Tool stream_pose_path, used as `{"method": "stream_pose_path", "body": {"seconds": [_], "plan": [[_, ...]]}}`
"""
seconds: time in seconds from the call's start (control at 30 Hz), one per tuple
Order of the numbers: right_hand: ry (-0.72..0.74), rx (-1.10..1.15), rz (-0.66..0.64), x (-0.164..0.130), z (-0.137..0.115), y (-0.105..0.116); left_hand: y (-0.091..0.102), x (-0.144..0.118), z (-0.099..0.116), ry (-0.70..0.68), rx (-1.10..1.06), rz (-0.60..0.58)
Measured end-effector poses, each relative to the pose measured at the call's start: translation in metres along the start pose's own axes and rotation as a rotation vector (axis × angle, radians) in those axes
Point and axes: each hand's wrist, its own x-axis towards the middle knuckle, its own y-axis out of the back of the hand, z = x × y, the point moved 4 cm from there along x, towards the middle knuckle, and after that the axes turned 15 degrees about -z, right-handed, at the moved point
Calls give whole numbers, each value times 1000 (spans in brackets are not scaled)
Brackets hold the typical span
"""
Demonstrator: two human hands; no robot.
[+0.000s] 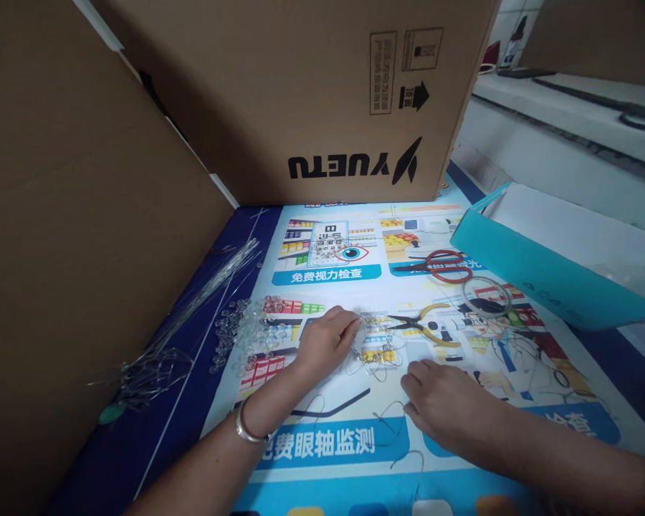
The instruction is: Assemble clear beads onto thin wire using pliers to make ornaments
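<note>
Fingertips (355, 331) of the left hand (327, 342) are pinched together on a small beaded wire piece (375, 351), which lies on the poster (327, 437) near the middle of the desk. Thin wire loops of this piece spread out just right of the fingertips and touch the poster. The right hand (446, 405) rests palm down on the poster, nearer the front edge, with its fingers curled loosely together and its fingertips (411, 380) just beside a loose wire (390, 416); whether they grip this wire cannot be told. A metal bangle (246, 430) sits on the left wrist. Yellow-handled pliers (427, 326) lie closed just beyond the wire piece, apart from both hands. Red-handled scissors (441, 266) lie further back, toward the rear right of the desk. A clear tape ring (486, 295) lies between the scissors and the pliers, slightly to the right. A pile of clear beads (247, 330) lies left of the left hand, near but not touching it. A bundle of clear rods (193, 322) runs along the left edge of the desk, against a cardboard wall (75, 251). A large box (312, 93) stands at the rear edge. A teal tray (542, 265) sits tilted at the right edge.
</note>
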Motion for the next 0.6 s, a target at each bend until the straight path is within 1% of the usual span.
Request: {"method": "stream_pose_path", "body": {"seconds": [0.1, 0.2, 0.3, 0.37, 0.43, 0.5, 0.6], "plan": [[66, -61, -29, 5, -8, -1, 0, 0, -1, -8, -3, 5], [104, -59, -65, 12, -11, 3, 0, 0, 0, -18, -6, 7], [154, -6, -117, 16, -11, 13, 0, -1, 0, -14, -10, -1], [151, 70, -145, 15, -10, 21, 1, -1, 1, -9, -7, -9], [122, 140, -137, 13, -9, 27, 1, -1, 2, -7, -4, -17], [116, 158, -104, 10, -10, 28, 1, -1, 2, -11, -5, -20], [162, 54, -90, 8, -16, 17, 2, -1, 2, -15, -7, -16]]}}
